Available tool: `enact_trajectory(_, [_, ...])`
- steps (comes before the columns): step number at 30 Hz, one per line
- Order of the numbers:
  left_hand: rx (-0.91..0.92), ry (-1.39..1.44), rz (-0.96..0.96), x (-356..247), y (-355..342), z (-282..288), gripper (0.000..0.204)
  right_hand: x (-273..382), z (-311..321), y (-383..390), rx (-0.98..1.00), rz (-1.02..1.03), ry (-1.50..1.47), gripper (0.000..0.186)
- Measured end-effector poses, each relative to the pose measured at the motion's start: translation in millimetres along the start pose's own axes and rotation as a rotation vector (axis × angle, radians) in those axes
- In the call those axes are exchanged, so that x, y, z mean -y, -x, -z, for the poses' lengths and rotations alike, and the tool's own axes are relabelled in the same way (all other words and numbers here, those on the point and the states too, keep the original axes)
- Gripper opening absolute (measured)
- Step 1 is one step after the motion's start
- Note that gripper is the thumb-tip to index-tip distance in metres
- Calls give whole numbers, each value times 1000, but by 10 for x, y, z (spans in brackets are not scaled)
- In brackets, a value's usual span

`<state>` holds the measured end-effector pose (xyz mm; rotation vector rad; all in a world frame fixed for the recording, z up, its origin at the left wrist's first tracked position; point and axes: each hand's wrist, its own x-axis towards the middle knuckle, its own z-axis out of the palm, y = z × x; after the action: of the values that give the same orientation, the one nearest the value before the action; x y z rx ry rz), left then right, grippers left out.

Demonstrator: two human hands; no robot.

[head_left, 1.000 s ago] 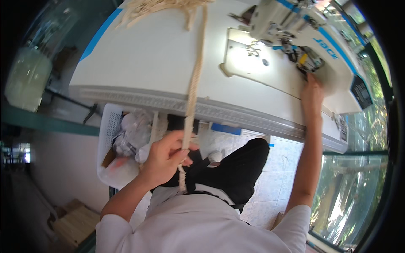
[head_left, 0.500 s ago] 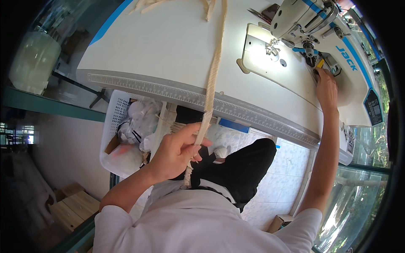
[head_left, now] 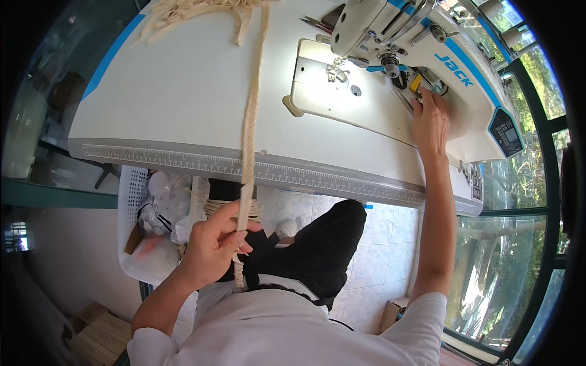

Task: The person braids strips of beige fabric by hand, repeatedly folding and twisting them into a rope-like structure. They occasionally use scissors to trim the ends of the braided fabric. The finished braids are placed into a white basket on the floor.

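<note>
Change: since the frame 1 second back, the right hand has slid from the desk's far right edge in to the sewing machine; the left hand sits much where it was, below the desk edge.
Left hand: clamped on the cream fabric strip, thumb and fingers pinching it just above the lap, a short tail hanging below the fist.
Right hand: fingers together, laid flat against the machine's base by a small yellow part; it grips nothing that I can see.
Strip position: it runs from the left hand up over the ruled front edge of the white desk, straight across the top to a loose heap of strips at the far edge.
Progress: judging by this, the strip is drawn taut toward the body but not yet under the needle; feeding and stitching are left.
Count: 1 strip in hand, 1 heap, 1 sewing machine, 1 white basket under the desk, 2 hands.
</note>
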<state>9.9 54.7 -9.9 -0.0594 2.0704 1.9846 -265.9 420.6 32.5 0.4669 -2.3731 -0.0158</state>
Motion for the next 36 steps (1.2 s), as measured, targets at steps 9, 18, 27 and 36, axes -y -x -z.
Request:
enact_trajectory(9, [-48, 30, 11, 9, 42, -5, 41, 420, -844, -770, 193, 149, -173, 33])
enact_trajectory(18, [-88, -29, 28, -29, 12, 112, 42, 609, -1554, -1428, 67, 407, -424, 24])
enact_trajectory(27, [-59, -35, -31, 12, 51, 119, 39, 205, -524, -743, 125, 86, 168, 22])
enact_trajectory(36, [-2, -21, -65, 2, 56, 23, 41, 1320, 1094, 493, 537, -146, -868, 25])
